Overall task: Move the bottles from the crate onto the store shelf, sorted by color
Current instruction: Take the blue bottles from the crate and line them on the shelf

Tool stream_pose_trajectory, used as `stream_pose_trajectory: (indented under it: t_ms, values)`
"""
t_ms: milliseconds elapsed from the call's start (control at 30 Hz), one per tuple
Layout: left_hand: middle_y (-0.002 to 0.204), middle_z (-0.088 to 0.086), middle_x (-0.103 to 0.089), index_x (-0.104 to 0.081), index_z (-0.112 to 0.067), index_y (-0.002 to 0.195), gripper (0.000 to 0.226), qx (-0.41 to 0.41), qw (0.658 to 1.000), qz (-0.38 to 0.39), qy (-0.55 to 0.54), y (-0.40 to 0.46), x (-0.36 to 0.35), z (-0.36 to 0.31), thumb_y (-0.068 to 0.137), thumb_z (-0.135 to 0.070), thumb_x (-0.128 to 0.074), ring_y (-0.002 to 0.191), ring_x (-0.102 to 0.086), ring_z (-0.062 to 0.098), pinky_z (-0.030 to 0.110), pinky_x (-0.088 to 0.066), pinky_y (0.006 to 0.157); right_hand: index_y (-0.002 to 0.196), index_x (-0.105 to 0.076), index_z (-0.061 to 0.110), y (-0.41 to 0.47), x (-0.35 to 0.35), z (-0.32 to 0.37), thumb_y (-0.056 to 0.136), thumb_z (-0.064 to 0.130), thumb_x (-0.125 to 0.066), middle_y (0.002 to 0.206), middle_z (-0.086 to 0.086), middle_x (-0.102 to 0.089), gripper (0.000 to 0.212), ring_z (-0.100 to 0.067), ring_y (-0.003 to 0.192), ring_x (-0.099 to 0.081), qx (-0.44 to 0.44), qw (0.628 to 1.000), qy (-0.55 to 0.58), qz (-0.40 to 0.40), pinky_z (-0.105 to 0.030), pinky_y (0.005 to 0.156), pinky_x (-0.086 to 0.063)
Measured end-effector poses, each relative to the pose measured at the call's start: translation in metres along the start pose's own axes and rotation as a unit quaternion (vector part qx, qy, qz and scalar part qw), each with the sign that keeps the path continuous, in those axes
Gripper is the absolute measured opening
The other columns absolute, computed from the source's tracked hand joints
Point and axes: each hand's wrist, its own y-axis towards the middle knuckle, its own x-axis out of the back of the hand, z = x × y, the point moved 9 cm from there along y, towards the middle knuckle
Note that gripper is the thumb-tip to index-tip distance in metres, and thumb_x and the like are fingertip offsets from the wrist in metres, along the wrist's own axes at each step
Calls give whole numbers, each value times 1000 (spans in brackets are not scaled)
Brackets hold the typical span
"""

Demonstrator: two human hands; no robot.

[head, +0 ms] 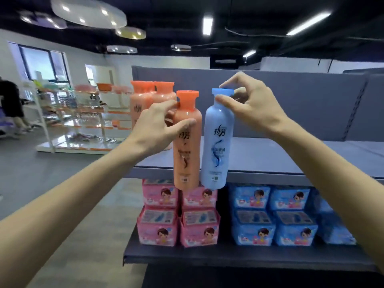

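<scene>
My left hand [158,129] grips an orange bottle [186,154] by its neck and shoulder. My right hand [249,109] pinches the cap and neck of a light blue bottle [216,150]. Both bottles hang upright side by side in front of the grey top shelf [270,156], their bases below its front edge. Two more orange bottles [145,100] stand at the left end of that shelf, partly hidden by my left hand. The crate is out of view.
On the lower shelf [228,256], pink packs [178,217] are stacked at the left and blue packs [272,217] at the right. A grey back panel [311,100] rises behind the top shelf. At the far left are a white display rack [79,121] and a person [12,104].
</scene>
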Motion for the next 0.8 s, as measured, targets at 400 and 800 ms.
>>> stream_pose_trajectory:
  t_ms: [400,800]
  values:
    - [100,-3,-68,-63,-26,110,63,64,996,-30,54,54,11,58,69,-73,-54,92,-65,18,44,-55,82,108,-58,23,67,-53,-16,90,40,-63,87,1,-70,25,-23,85,-64,-31,998,-47,6,-43,80,-55]
    - [90,-8,-69,-53,-22,109,66,135,982,-119,63,18,-16,87,63,-67,-71,87,-67,16,38,-55,80,154,-9,36,26,-82,-34,85,26,-73,112,23,-55,94,1,97,-55,-57,998,24,26,-4,71,-40]
